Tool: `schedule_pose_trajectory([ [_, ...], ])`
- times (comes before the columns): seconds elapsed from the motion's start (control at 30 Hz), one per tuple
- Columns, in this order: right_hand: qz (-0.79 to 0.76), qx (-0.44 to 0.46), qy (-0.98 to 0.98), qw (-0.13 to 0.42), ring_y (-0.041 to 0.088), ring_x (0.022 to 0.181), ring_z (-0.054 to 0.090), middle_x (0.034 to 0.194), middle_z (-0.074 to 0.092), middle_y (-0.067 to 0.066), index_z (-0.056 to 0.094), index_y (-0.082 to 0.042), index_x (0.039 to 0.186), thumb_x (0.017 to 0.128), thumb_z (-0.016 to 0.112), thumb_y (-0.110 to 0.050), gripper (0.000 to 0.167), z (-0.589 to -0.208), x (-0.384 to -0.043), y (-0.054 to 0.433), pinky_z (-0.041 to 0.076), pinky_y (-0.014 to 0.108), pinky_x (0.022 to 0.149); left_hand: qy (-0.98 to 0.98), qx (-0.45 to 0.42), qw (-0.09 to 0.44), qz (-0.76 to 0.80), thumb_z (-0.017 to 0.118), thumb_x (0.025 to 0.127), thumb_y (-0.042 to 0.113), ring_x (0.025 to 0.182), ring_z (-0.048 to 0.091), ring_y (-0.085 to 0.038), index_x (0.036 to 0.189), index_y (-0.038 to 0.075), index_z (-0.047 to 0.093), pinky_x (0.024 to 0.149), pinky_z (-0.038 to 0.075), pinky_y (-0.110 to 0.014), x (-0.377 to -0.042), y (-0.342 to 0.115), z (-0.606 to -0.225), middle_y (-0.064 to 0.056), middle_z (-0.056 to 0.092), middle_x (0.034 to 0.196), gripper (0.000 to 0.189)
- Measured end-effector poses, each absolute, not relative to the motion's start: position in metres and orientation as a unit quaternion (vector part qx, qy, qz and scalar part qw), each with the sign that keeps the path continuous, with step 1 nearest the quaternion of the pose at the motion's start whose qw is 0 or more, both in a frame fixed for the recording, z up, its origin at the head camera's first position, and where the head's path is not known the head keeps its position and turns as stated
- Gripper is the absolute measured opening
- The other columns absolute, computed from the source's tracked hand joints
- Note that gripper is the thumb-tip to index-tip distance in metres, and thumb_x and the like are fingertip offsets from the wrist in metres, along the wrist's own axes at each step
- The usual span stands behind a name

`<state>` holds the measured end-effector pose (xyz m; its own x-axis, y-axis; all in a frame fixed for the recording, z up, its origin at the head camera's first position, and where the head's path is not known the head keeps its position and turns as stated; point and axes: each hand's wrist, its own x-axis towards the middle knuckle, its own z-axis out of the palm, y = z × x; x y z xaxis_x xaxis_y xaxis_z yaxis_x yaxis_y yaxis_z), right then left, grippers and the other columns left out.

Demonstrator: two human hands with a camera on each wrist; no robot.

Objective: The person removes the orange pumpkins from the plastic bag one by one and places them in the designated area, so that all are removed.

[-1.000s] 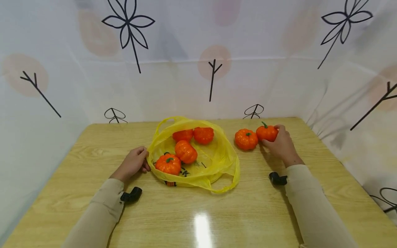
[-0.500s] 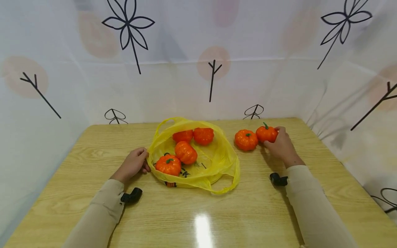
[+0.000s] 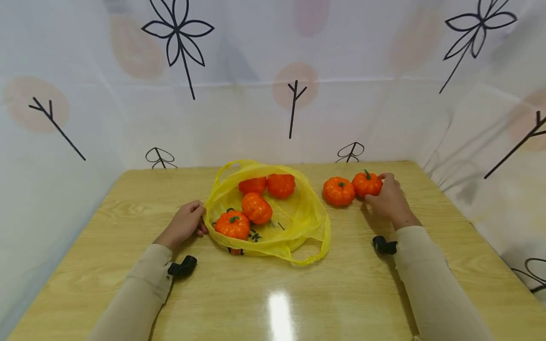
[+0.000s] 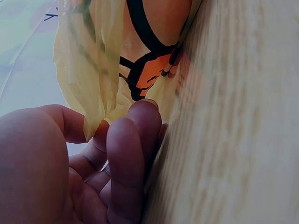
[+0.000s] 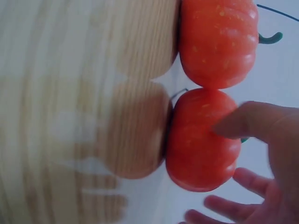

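Near the back right of the table, my right hand point(image 3: 388, 201) has its thumb and index finger at the sides of a small orange toy pumpkin point(image 3: 367, 184) with a green stem. That pumpkin touches a second pumpkin point(image 5: 219, 42) beside it in the right wrist view. My right hand's other fingers are spread behind. At the left, my left hand point(image 3: 184, 225) pinches the edge of a yellow plastic bag point(image 4: 100, 60), which lies wide open on the table. Inside it are several orange pumpkins, among them one with a green stem point(image 3: 232, 225) and one on its side point(image 3: 256, 208).
The wooden table point(image 3: 239, 303) meets a white patterned cloth point(image 3: 239, 113) at the back and sides. One bag handle point(image 3: 313, 259) flops onto the table toward the front. Black wrist pieces point(image 3: 182, 267) sit by the sleeves, close over the tabletop.
The pumpkin at my right hand has turned slightly, its stem shifting a little to the right. My left hand and the bag stay as they were.
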<state>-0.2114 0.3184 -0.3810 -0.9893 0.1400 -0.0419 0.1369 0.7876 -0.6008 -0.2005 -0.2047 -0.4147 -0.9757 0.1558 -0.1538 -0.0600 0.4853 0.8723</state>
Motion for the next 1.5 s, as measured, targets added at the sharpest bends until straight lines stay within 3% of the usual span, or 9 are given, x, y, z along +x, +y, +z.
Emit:
schedule_pose_trajectory([
  [0.27,0.321,-0.042,-0.941,0.102,0.051,0.132,0.036,0.150,0.031,0.035,0.041,0.006,0.140,0.097,0.050,-0.019,0.051,-0.364,-0.207,0.296,0.034,0.066,0.108,0.853,0.037,0.098,0.512,0.038,0.105,0.022,0.062,0.064,-0.019,0.103,0.001,0.057,0.057,0.057,-0.030,-0.203,-0.206,-0.411,-0.010,0.063,0.070,0.029],
  [0.57,0.353,0.029,-0.912,0.207,0.047,0.130,0.044,0.140,0.049,0.026,0.060,0.003,0.123,0.096,0.055,-0.013,0.032,-0.357,-0.191,0.255,0.040,0.065,0.105,0.853,0.022,0.107,0.511,0.038,0.106,0.023,0.061,0.063,-0.018,0.104,0.002,0.057,0.057,0.056,-0.029,-0.201,-0.205,-0.415,-0.009,0.063,0.071,0.029],
  [0.63,0.356,0.050,-0.905,0.227,0.046,0.128,0.047,0.138,0.051,0.025,0.061,0.003,0.122,0.096,0.057,-0.011,0.029,-0.356,-0.186,0.246,0.042,0.063,0.103,0.852,0.030,0.107,0.512,0.038,0.106,0.023,0.061,0.063,-0.018,0.104,0.001,0.057,0.057,0.056,-0.029,-0.201,-0.203,-0.414,-0.009,0.063,0.071,0.029],
  [0.77,0.357,0.094,-0.895,0.250,0.044,0.119,0.052,0.134,0.054,0.022,0.062,0.001,0.121,0.096,0.059,-0.007,0.027,-0.353,-0.178,0.230,0.052,0.054,0.082,0.851,0.033,0.110,0.513,0.038,0.106,0.023,0.062,0.063,-0.018,0.108,0.000,0.058,0.057,0.056,-0.029,-0.201,-0.201,-0.415,-0.010,0.063,0.071,0.031],
  [0.87,0.356,0.133,-0.888,0.258,0.042,0.110,0.056,0.130,0.057,0.020,0.062,-0.001,0.121,0.095,0.060,-0.006,0.027,-0.352,-0.175,0.216,0.053,0.052,0.076,0.852,0.026,0.111,0.510,0.038,0.106,0.023,0.061,0.062,-0.018,0.111,0.000,0.059,0.057,0.056,-0.029,-0.200,-0.202,-0.416,-0.009,0.063,0.071,0.031],
  [0.97,0.354,0.173,-0.880,0.265,0.038,0.106,0.060,0.126,0.060,0.019,0.063,0.000,0.120,0.094,0.062,-0.003,0.026,-0.350,-0.173,0.204,0.053,0.055,0.089,0.853,0.021,0.108,0.509,0.038,0.106,0.023,0.061,0.063,-0.019,0.109,0.001,0.059,0.057,0.056,-0.030,-0.200,-0.203,-0.417,-0.009,0.063,0.071,0.031],
  [1.1,0.353,0.215,-0.874,0.256,0.035,0.102,0.065,0.120,0.065,0.017,0.064,0.001,0.118,0.093,0.064,-0.002,0.025,-0.348,-0.171,0.188,0.056,0.052,0.089,0.855,0.021,0.108,0.507,0.037,0.106,0.023,0.062,0.063,-0.020,0.106,0.002,0.059,0.058,0.057,-0.031,-0.202,-0.205,-0.417,-0.009,0.063,0.071,0.030],
  [1.5,0.329,0.269,-0.891,0.158,0.027,0.106,0.064,0.127,0.063,0.012,0.062,-0.006,0.129,0.096,0.064,-0.012,0.033,-0.345,-0.169,0.135,0.058,0.041,0.087,0.852,0.024,0.103,0.513,0.037,0.105,0.022,0.061,0.063,-0.019,0.106,0.001,0.058,0.058,0.057,-0.030,-0.205,-0.206,-0.417,-0.009,0.063,0.071,0.030],
])
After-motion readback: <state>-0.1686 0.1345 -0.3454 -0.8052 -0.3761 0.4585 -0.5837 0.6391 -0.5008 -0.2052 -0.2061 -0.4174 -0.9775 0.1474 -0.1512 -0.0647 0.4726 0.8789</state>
